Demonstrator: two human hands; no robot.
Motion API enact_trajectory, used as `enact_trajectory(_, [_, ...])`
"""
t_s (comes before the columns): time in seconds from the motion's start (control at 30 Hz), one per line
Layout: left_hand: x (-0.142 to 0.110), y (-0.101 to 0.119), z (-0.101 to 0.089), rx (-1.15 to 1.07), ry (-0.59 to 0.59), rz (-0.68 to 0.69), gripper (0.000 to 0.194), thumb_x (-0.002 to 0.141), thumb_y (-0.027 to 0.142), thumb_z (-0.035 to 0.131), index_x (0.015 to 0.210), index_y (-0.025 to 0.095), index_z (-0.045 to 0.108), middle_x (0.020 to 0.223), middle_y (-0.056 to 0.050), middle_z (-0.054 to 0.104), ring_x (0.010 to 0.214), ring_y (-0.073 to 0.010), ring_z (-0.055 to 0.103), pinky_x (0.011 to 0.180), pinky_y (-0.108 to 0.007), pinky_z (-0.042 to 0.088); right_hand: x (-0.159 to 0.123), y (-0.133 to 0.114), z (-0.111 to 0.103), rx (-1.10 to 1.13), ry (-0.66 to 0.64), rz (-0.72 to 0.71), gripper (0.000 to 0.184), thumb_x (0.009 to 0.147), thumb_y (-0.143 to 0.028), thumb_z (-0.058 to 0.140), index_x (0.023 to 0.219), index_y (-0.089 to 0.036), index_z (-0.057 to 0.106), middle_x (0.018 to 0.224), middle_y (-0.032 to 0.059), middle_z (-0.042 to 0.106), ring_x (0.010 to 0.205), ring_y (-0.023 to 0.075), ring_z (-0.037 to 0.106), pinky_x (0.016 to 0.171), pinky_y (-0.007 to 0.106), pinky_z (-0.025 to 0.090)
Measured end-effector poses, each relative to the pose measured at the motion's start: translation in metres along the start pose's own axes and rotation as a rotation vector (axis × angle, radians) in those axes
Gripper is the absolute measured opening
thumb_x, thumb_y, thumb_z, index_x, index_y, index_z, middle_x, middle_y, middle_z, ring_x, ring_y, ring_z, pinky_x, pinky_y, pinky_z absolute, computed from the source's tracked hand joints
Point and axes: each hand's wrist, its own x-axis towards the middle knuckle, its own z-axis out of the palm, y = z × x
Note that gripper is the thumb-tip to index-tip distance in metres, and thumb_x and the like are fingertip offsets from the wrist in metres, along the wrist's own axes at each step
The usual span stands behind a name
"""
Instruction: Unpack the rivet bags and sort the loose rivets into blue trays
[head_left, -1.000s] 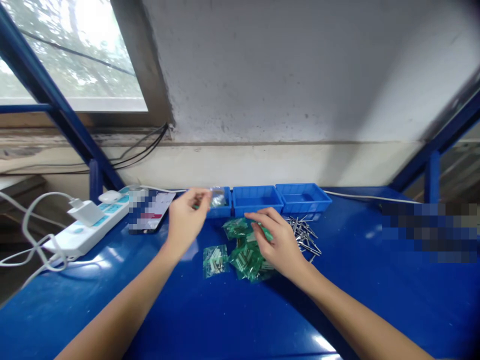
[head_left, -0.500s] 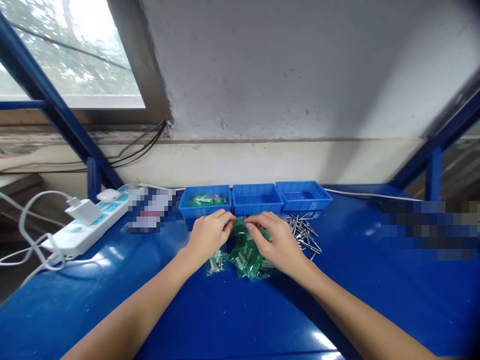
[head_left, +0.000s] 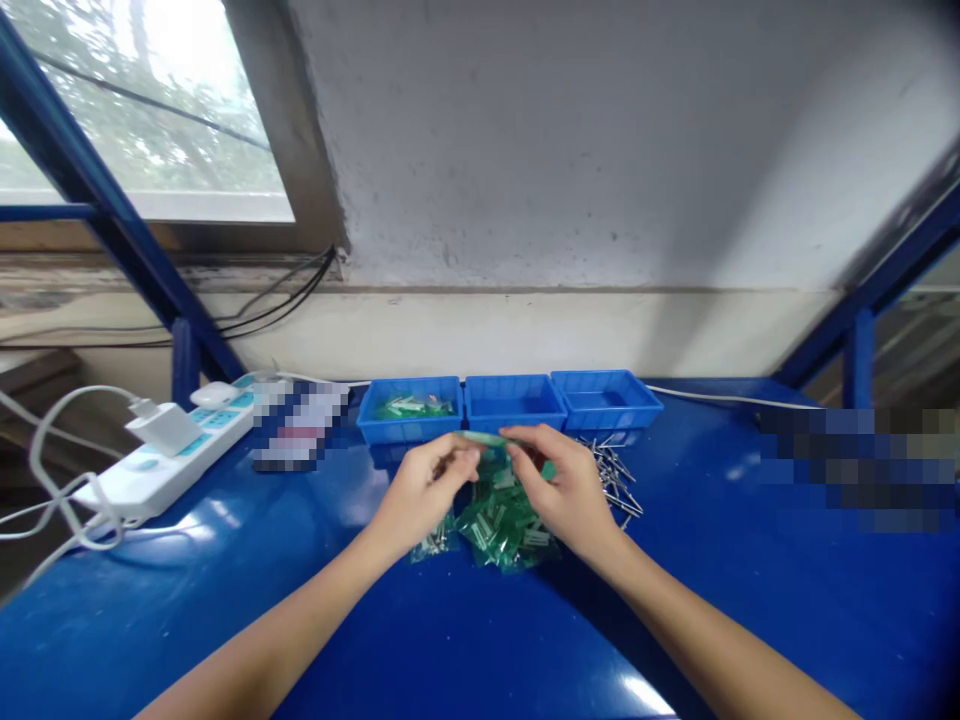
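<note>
Now left hand (head_left: 427, 483) and right hand (head_left: 566, 485) pinch a green packet (head_left: 484, 438), newly raised, in their grip

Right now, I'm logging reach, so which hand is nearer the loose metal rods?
Right. The right hand is just left of the metal rods; the left hand is farther off, left of the green bag pile.

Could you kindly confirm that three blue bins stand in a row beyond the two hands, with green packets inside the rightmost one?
Not quite: the head view shows the green packets inside the leftmost bin. Three blue bins do stand in a row beyond the left hand and right hand.
</note>
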Motion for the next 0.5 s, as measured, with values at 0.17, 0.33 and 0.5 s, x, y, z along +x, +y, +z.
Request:
enact_trajectory(0.17, [0.0026,0.003,0.0007,-0.458,0.024,-0.301,0.033,0.088,0.046,0.045,0.084,0.016,0.059,0.07,-0.001,0.056,0.056,-0.0101,0.05,0.052,-0.022,0.04,-0.0041,0.0021,0.0022,-0.047,-0.029,-0.216,0.03,0.085,-0.011,0.043,0.104,-0.021,0.064,0.089,0.0055,0.064,0.077,0.0144,0.059,0.069,0.028,0.049])
enact_trajectory(0.33, [0.0011,-0.0005,0.0019,-0.054,0.226,-0.021,0.012,0.082,0.029,0.059,0.081,0.017,0.057,0.073,0.001,0.055,0.062,-0.0108,0.051,0.056,-0.022,0.042,-0.0021,0.0001,0.0016,-0.017,-0.043,-0.06,0.023,0.084,-0.017,0.047,0.095,-0.022,0.067,0.103,0.0081,0.055,0.095,0.0182,0.056,0.081,0.033,0.047])
enact_trajectory(0.5, [-0.0035,-0.0031,0.0026,0.367,0.205,0.514,0.009,0.083,0.012,0.057,0.08,0.019,0.061,0.085,-0.003,0.057,0.081,-0.0149,0.054,0.074,-0.029,0.045,0.0029,-0.0041,0.0025,0.143,-0.071,0.232,0.033,0.085,-0.042,0.049,0.07,-0.017,0.064,0.076,0.0033,0.053,0.069,0.0142,0.052,0.06,0.026,0.044])
